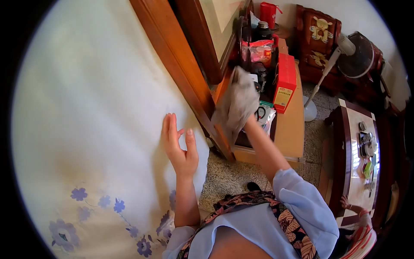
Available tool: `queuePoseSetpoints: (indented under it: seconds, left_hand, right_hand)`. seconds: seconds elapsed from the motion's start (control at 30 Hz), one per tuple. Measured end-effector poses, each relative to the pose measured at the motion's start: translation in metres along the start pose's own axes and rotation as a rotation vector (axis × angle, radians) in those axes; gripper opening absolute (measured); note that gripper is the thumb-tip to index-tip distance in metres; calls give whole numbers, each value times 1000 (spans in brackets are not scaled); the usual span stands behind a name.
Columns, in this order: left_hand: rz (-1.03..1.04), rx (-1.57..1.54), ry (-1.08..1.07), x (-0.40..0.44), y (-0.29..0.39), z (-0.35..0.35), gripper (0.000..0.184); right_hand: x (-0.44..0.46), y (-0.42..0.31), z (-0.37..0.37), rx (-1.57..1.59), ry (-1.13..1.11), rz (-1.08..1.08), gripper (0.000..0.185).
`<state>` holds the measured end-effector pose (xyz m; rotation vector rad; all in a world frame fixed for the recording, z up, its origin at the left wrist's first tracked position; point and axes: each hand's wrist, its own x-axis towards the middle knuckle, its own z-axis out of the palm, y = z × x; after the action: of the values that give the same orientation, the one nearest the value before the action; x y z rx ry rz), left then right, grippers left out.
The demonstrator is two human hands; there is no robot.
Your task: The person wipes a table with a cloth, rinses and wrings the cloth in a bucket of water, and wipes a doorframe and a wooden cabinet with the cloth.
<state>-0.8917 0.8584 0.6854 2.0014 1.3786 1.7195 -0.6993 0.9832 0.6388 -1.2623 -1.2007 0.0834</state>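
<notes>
Our blue shirt (250, 222) is closest. Our left hand (184, 159) is open; our right hand (249, 122) holds a gray cloth (238, 100) by the wooden post (174, 60). It looks soft, light, best bunched up.

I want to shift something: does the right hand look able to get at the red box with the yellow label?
Probably yes: the red box stands near the right hand, with no barrier visible between them, though its grey cloth would likely have to go first.
</notes>
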Motion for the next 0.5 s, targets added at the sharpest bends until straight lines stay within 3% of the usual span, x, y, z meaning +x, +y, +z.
queuePoseSetpoints:
  seconds: [0.03, 0.07, 0.1, 0.13, 0.2, 0.3, 0.4, 0.43, 0.5]
  left_hand:
    - [-12, 11, 13, -6, 5, 4, 49]
    - [-22, 27, 4, -9, 7, 10, 49]
    - [-31, 42, -4, -13, 8, 17, 49]
    - [-42, 57, -12, -16, 10, 23, 48]
    - [-55, 90, -13, -21, 19, 29, 48]
    - [-76, 142, 18, -31, 23, 29, 47]
    - [-134, 185, 26, -40, 25, 27, 44]
    - [-157, 199, 20, -43, 27, 25, 43]
    - [-190, 216, 11, -50, 33, 21, 43]
  right_hand:
    - [23, 19, 6, -119, -51, -61, 38]
    - [53, 14, 1, -47, -87, -165, 39]
    - [83, 8, 3, -166, -275, -44, 33]
    - [101, 2, 1, -497, -370, -136, 28]
    - [120, 17, 9, -344, -434, -172, 22]
    - [95, 37, 29, 62, -95, -433, 18]
    - [60, 27, 17, 204, -369, -176, 21]
    - [40, 21, 6, 333, -366, -115, 18]
    - [25, 1, -20, 161, -416, -259, 21]
